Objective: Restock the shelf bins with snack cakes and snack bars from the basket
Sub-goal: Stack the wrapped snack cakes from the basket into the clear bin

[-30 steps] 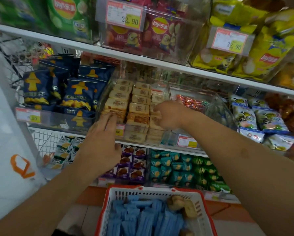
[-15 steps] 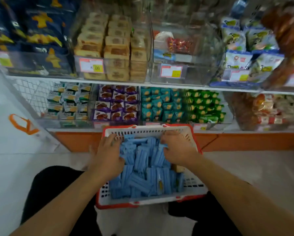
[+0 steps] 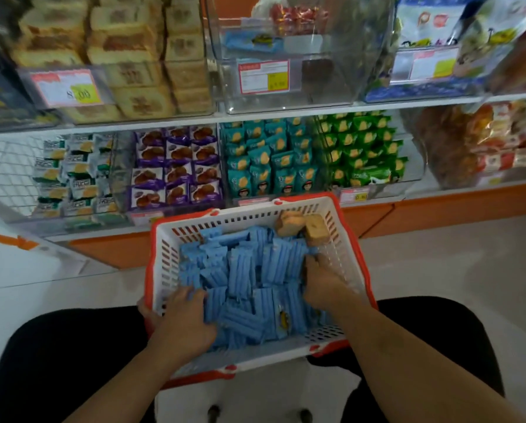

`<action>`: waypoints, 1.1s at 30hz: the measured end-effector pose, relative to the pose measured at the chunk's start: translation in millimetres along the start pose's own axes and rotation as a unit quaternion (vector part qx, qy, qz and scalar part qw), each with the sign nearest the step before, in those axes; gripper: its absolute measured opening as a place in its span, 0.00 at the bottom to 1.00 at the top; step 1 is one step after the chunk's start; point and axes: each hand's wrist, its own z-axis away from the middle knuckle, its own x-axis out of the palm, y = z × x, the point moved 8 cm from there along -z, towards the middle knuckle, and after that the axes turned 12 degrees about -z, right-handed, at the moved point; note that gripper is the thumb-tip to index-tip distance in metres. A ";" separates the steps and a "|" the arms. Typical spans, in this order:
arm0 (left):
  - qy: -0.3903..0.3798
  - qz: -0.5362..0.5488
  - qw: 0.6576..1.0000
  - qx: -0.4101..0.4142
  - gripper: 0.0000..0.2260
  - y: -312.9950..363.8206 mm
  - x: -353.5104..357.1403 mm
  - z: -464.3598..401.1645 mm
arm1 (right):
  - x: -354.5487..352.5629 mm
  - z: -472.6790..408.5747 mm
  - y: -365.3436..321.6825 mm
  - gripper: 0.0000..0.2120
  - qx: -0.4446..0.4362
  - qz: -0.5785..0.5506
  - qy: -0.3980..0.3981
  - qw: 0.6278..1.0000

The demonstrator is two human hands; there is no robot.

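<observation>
The white basket [image 3: 345, 239] with a red rim sits on the person's lap, full of blue snack bars [image 3: 243, 276]. Two brown snack cakes [image 3: 301, 225] lie in its far right corner. The left hand [image 3: 184, 320] lies on the bars, fingers bent into the pile. The right hand [image 3: 322, 279] digs into the bars; I cannot tell what it holds. On the shelf, one clear bin [image 3: 188, 87] holds stacked cakes. The next bin [image 3: 325, 83] holds little.

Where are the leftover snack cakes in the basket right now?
In the head view, two snack cakes sit in the far right corner of the basket, beyond the blue snack bars and ahead of the right hand.
</observation>
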 end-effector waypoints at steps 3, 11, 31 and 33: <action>-0.014 0.003 1.000 -0.010 0.20 1.2 1.8 -2.7 | 13.1 -21.9 20.4 0.31 0.024 0.002 -0.003 1.000; -0.023 -0.014 0.999 -0.019 0.21 1.1 -0.6 2.0 | -4.3 -18.5 12.4 0.17 0.039 0.106 0.053 0.992; -0.017 0.641 0.748 0.173 0.15 8.6 -216.2 115.5 | -198.8 186.2 -255.6 0.08 -0.281 -0.336 -0.032 0.898; 0.025 0.633 0.751 0.184 0.19 1.0 -231.8 128.5 | -215.2 202.1 -271.8 0.04 -0.319 -0.316 0.020 0.893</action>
